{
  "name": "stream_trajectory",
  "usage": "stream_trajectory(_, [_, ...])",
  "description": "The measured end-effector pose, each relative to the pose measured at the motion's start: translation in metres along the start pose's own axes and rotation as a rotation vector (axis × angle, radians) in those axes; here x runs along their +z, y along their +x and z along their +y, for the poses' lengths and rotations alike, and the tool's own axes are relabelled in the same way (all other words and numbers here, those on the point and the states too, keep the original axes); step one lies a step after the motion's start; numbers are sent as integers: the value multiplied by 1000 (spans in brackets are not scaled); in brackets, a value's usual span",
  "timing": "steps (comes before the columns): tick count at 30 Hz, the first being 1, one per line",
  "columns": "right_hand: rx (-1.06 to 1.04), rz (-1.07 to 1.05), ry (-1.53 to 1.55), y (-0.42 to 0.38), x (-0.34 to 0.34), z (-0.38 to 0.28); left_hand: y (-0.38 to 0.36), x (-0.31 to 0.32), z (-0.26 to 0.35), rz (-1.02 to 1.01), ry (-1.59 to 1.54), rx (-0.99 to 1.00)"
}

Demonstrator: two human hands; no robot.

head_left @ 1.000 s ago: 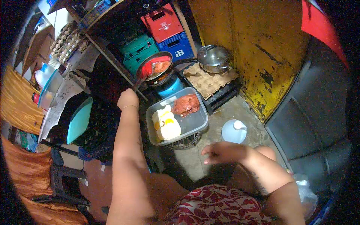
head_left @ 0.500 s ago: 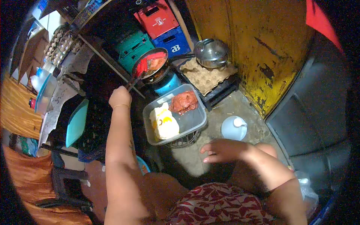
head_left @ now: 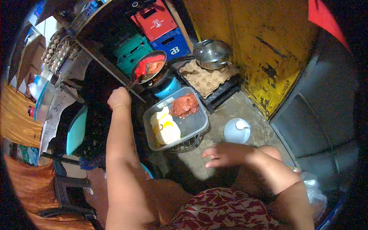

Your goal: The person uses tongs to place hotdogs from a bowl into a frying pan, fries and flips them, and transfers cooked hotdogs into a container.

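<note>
My left hand is closed around the handle of a frying pan. The pan is tilted and contains red strips and an orange-brown piece of food. Below it, a dark second pan sits over a blue stove. Nearer me is a clear plastic container with fried eggs on one side and reddish meat slices on the other. My right hand hovers in front of that container, empty, its fingers loosely bent and apart.
A lidded steel pot stands on a cardboard egg tray at the back. A pale round jug is on the floor at right. Stacked crates, a yellow panel and a teal lid surround the spot.
The view has shifted slightly. My left hand keeps hold of the pan, whose red strips look a little rearranged. My right hand stays almost where it was.
</note>
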State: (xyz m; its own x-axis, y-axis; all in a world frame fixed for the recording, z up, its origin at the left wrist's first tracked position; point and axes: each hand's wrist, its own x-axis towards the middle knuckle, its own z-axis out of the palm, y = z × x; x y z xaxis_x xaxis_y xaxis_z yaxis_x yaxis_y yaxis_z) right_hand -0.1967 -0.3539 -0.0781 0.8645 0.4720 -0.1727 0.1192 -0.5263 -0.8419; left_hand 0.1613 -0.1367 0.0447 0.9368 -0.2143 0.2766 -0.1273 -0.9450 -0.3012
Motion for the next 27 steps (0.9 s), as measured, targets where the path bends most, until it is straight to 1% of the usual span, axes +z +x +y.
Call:
stream_trajectory(1, [1, 1, 5, -1, -2, -3, -2, -3, -2, -53, -36, -31])
stream_trajectory(5, [-42, 12, 20, -2, -4, 1, -5, 8, -16, -70, -139, -96])
stream_trajectory(11, [-21, -11, 35, -1, -4, 1, -10, 20, -9, -80, -173, -82])
stream_trajectory(14, [-1, -6, 51, -2, -5, -4, -12, 12, -1, -112, -157, -65])
stream_trajectory(21, [-47, 10, 42, -1, -7, -6, -12, 7, 9, -88, -203, -77])
stream_trajectory(23, [-46, 7, 39, 0, -6, -4, -7, 12, 10, -146, -186, -78])
stream_trajectory(27, [-21, -18, 31, -1, -6, -3, 1, 12, 16, -194, -188, -60])
